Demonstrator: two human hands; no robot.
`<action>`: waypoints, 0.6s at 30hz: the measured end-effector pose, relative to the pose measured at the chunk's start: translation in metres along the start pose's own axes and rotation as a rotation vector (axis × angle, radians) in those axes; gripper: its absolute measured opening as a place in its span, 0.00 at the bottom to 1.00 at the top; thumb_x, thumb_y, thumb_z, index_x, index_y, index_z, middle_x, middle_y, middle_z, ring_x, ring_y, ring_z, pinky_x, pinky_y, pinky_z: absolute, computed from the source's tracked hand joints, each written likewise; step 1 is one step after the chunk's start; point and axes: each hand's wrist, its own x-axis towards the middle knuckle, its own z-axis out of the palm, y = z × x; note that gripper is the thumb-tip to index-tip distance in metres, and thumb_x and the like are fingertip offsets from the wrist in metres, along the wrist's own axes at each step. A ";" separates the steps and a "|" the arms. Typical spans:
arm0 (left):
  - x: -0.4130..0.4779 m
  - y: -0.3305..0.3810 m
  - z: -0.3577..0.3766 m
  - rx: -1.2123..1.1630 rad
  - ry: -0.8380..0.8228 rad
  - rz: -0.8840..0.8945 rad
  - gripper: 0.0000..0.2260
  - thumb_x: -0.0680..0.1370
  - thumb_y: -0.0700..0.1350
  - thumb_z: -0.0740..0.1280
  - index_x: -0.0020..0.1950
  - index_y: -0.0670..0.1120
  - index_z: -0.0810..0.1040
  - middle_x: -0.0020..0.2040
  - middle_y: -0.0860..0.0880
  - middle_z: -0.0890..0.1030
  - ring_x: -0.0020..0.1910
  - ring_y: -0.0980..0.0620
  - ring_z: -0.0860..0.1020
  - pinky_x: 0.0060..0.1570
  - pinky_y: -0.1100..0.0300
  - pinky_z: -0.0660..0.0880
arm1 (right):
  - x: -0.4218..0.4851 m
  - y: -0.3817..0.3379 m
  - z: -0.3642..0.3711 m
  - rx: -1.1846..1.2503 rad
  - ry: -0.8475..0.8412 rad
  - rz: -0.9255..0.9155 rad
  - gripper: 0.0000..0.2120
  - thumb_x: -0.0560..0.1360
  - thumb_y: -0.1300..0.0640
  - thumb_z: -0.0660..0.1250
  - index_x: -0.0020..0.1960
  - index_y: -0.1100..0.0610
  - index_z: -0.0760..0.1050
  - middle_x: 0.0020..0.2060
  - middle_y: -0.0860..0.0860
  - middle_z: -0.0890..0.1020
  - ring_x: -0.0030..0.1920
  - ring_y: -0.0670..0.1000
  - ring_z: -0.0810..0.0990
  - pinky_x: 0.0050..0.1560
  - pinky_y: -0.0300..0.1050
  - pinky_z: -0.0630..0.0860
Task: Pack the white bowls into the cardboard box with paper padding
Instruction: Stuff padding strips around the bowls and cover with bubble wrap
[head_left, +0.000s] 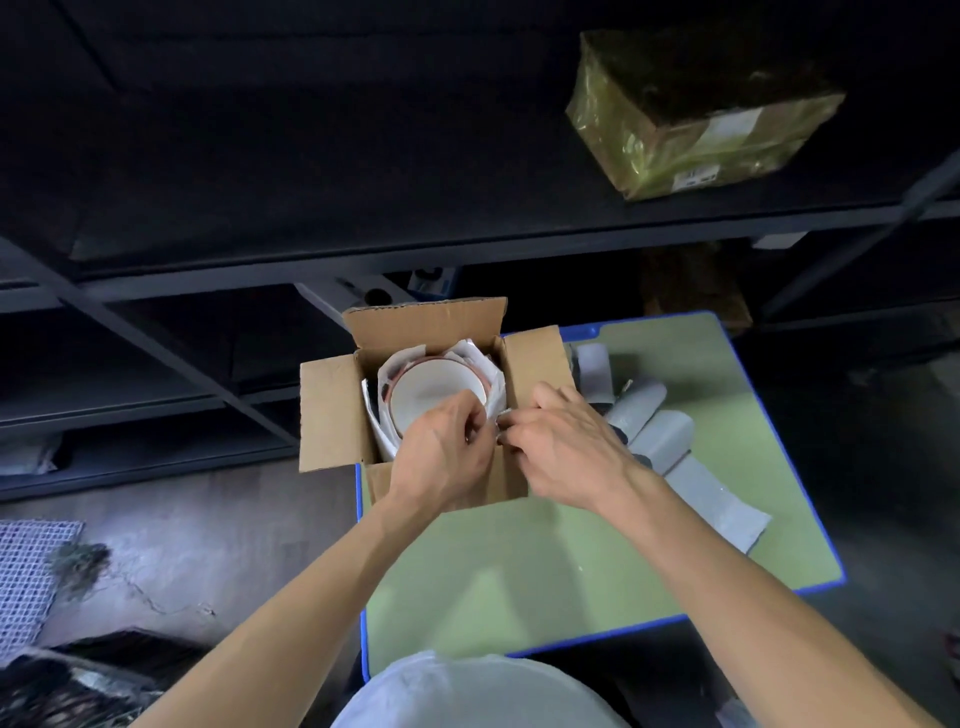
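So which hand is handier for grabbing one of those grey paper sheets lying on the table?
Probably the right hand: the grey sheets lie just beside it, right of the cardboard box; the left hand would have to cross over.

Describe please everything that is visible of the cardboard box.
The cardboard box is plain brown, upright, open, flaps spread out. It stands on the far left corner of the green table. Inside, white paper surrounds a white bowl with a reddish rim. The left hand and right hand meet over its near side, pinching the paper.
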 end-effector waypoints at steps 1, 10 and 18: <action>0.000 0.000 0.000 0.004 0.002 -0.004 0.08 0.76 0.47 0.66 0.39 0.46 0.70 0.32 0.51 0.75 0.31 0.48 0.72 0.31 0.52 0.69 | 0.001 0.000 -0.001 -0.007 -0.014 0.004 0.12 0.76 0.56 0.60 0.53 0.49 0.81 0.52 0.41 0.81 0.55 0.51 0.66 0.53 0.47 0.63; -0.007 0.000 -0.006 -0.019 -0.007 0.081 0.11 0.79 0.49 0.67 0.41 0.47 0.70 0.35 0.53 0.75 0.33 0.51 0.71 0.32 0.55 0.68 | -0.013 0.003 -0.005 0.039 0.043 -0.011 0.15 0.81 0.46 0.56 0.55 0.48 0.80 0.54 0.40 0.79 0.56 0.51 0.67 0.55 0.48 0.62; -0.026 -0.008 -0.013 0.024 0.041 0.176 0.05 0.79 0.46 0.67 0.44 0.50 0.73 0.40 0.56 0.75 0.42 0.53 0.72 0.40 0.53 0.73 | -0.048 0.026 -0.014 0.239 0.195 0.032 0.12 0.81 0.55 0.63 0.59 0.53 0.83 0.57 0.43 0.82 0.57 0.50 0.75 0.58 0.45 0.74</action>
